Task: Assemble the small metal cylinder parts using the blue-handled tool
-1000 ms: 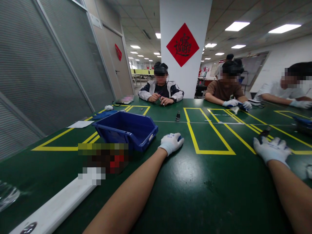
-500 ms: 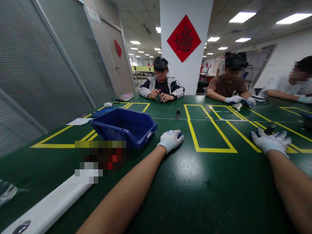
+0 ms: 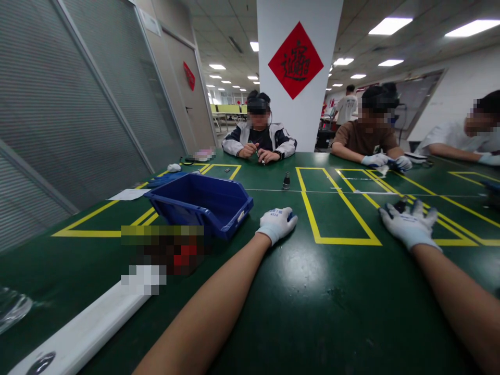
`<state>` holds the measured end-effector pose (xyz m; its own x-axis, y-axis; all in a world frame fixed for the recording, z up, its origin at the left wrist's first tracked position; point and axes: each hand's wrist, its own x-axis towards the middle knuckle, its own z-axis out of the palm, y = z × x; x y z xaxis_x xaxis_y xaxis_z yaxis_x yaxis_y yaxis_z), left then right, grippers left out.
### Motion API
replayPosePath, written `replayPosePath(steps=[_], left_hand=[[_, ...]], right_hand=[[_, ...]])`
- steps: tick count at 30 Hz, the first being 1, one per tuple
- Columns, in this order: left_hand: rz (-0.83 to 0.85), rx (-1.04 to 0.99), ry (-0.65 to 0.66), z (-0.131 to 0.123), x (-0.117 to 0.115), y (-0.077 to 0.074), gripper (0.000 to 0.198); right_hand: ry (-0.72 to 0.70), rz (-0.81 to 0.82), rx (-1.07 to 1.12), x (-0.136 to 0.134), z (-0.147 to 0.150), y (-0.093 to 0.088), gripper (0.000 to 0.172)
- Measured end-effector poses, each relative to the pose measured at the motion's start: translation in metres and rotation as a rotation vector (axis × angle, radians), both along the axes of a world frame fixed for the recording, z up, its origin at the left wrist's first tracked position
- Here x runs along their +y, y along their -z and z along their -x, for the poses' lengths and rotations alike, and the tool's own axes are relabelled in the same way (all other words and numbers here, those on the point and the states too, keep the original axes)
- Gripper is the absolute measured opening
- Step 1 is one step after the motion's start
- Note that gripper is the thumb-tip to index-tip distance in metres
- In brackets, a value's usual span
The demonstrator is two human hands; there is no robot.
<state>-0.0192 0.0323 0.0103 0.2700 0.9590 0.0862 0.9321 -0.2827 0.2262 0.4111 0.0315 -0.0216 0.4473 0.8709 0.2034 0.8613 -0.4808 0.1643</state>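
Gloved in white and set low over the green table (image 3: 308,307) at the centre of the frame, the left hand (image 3: 278,224), with fingers curled downward; impossible to tell from this angle whether closed on something. At centre right, also gloved in white, the right hand (image 3: 410,224), with fingers fanned and a small dark object (image 3: 401,204) between thumb and forefinger; impossible to tell gripped from merely touched. Near the left hand, to its left in the frame, a blue bin (image 3: 224,224). Standing upright above the left hand in the frame, well apart from it, a small black-and-silver fitting (image 3: 286,182). Laid out in rectangles between the two hands and around the right, yellow tape (image 3: 347,241). At left, beside the bin, a white sheet of paper (image 3: 128,195). Stretching up from the lower left corner, a long white bar (image 3: 86,328), pixelated at its far end. Seated at upper centre, a co-worker in a black-and-white jacket (image 3: 287,140), with bare hands around a thin item; at upper right, a co-worker in a brown shirt (image 3: 361,138), in white gloves. Overhead, on a white pillar (image 3: 269,112), a red diamond sign (image 3: 296,60).
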Motion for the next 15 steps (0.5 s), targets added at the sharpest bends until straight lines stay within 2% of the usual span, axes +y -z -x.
replayPosePath(steps=[4, 8, 11, 15], left_hand=[[-0.033, -0.022, -0.052, 0.004, -0.003, 0.000, 0.050], [-0.049, -0.068, -0.169, 0.017, -0.002, -0.001, 0.047], [-0.054, -0.114, -0.233, 0.029, -0.001, -0.001, 0.047], [-0.041, -0.119, -0.168, 0.040, -0.003, 0.002, 0.049]], right_hand=[[-0.245, -0.004, -0.072, -0.018, 0.103, -0.016, 0.064], [-0.532, -0.026, -0.049, -0.049, 0.200, -0.028, 0.061], [-0.712, -0.061, 0.016, -0.077, 0.258, -0.034, 0.062], [-0.903, -0.088, 0.116, -0.114, 0.315, -0.037, 0.064]])
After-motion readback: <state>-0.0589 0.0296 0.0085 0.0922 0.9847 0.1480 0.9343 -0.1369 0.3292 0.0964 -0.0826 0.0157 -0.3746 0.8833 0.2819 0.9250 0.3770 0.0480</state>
